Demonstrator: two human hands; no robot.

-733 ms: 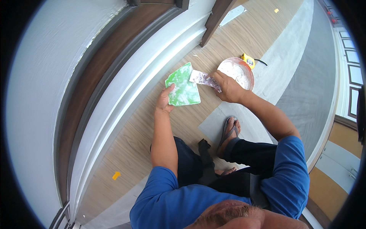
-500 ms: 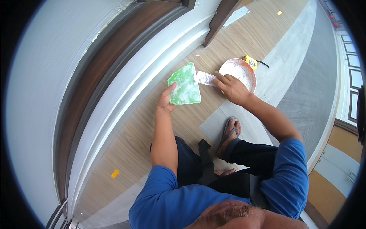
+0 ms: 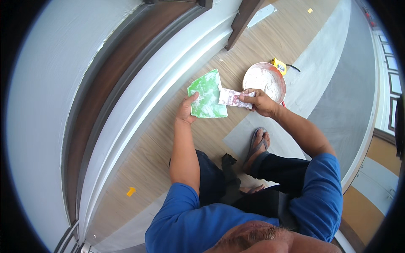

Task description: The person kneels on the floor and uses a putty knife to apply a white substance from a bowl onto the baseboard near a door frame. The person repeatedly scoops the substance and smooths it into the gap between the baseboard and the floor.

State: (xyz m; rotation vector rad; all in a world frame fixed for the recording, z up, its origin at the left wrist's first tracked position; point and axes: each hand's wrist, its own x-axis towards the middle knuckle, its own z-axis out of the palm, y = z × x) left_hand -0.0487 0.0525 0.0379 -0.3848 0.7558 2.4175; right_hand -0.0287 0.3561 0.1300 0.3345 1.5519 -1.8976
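Observation:
My left hand (image 3: pixel 186 109) grips the left edge of a green flat plastic board (image 3: pixel 209 98) smeared with white paste, its thumb lying on the face. Between the thumb and fingers of my right hand (image 3: pixel 259 102) is a small flat scraper (image 3: pixel 232 98), pinkish and coated with white paste. The scraper's left end meets or nearly meets the board's right edge. Just beyond my right hand stands a round reddish bowl (image 3: pixel 279 75) containing white paste (image 3: pixel 262 80).
A yellow tape measure (image 3: pixel 279 66) with a black strap lies beside the bowl. White skirting (image 3: pixel 168 80) and a brown door frame (image 3: pixel 244 25) run along the left. An orange arrow sticker (image 3: pixel 131 192) marks the wood-look floor (image 3: pixel 147 147). My sandalled foot (image 3: pixel 257 143) rests nearby.
My right hand has turned and shifted slightly nearer, so more of the scraper's face shows. The green board has moved slightly right, and its paste now looks more thinly spread.

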